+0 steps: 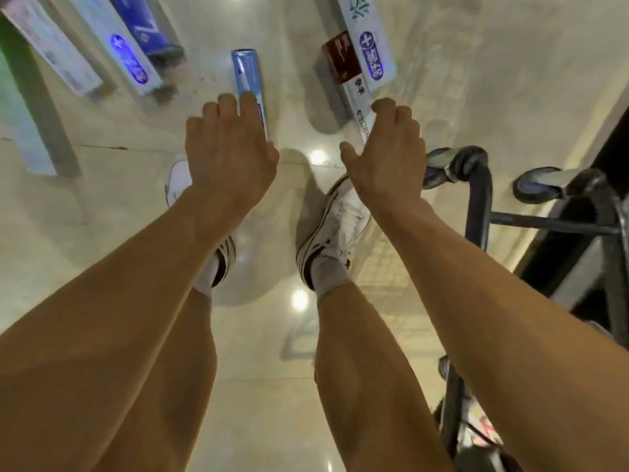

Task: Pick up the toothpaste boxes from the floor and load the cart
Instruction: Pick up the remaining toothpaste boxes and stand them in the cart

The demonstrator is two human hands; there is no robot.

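Blue toothpaste box (246,74) in curled left hand (231,155), red-white box (342,61) in curled right hand (388,158), both lengthwise away from wearer.

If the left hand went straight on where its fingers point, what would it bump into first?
Most likely the blue toothpaste box on the floor: the left hand overlaps its near end, fingers pointing along it. Whether they touch it yet is unclear.
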